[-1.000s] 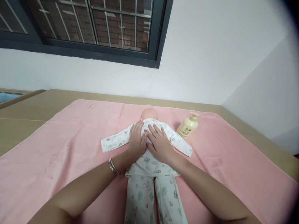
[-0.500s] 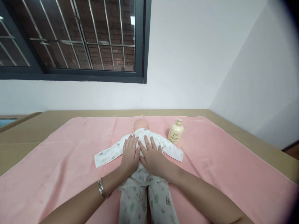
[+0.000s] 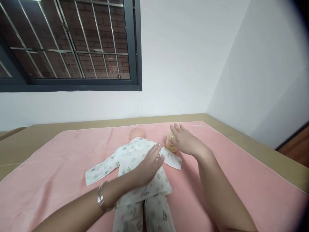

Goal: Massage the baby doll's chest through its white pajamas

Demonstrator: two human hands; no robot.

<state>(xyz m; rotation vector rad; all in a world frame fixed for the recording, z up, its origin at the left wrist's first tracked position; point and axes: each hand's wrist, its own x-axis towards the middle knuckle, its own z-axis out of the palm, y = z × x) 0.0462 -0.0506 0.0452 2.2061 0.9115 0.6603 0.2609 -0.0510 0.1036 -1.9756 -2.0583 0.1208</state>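
Observation:
A baby doll [image 3: 135, 154] in white printed pyjamas lies face down, its bald head pointing away from me and its sleeves spread out. My left hand [image 3: 149, 167], with a bracelet at the wrist, is over the right side of the doll's back with fingers stretched out; whether it touches the cloth I cannot tell. My right hand [image 3: 184, 139] is at the pale yellow pump bottle [image 3: 170, 147], hiding its pump top and right side. Its fingers are extended and apart, not wrapped round the bottle. The bottle stands just beyond the doll's right sleeve.
A pink sheet [image 3: 70, 154] lies under the doll and bottle on a tan surface [image 3: 45, 125]. White walls [image 3: 173, 64] rise behind and to the right. A dark-framed window [image 3: 79, 85] with metal bars is at the upper left.
My right hand has left the doll's back and moved right to the bottle. My left hand has shifted right across the back. The view has turned slightly right.

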